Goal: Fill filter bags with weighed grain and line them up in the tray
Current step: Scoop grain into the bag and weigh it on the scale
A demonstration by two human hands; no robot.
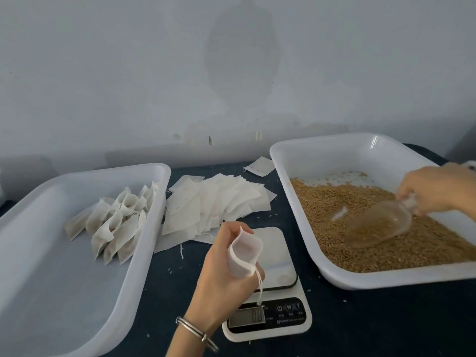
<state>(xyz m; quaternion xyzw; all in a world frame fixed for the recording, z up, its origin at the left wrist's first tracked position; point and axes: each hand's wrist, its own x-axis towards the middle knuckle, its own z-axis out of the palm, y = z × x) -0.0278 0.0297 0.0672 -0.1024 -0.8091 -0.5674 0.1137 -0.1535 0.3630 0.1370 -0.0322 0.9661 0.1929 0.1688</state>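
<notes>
1. the left hand [226, 264] holds an empty filter bag [244, 253] above the kitchen scale [270, 292], its fingers [238, 229] curled round the bag so the mouth gapes upward, apparently ready to take grain; the drawstring [260, 287] dangles toward the display.
2. the right hand [438, 189] grips the handle of a clear plastic scoop [378, 225], fingers wrapped round it, though blur hides exactly how; the scoop lies low in the grain [360, 248] of the right-hand tray [322, 269], seemingly loading up.
3. the scale sits between the two trays, close to both grain and bags, which keeps each reach short.
4. filled bags [116, 222] lean against one another in a row along the far right side of the left tray [77, 318], overlapped so that they stay propped.
5. a loose heap of empty bags [211, 204] lies on the dark table [386, 325] behind the scale, within the left hand's reach.
</notes>
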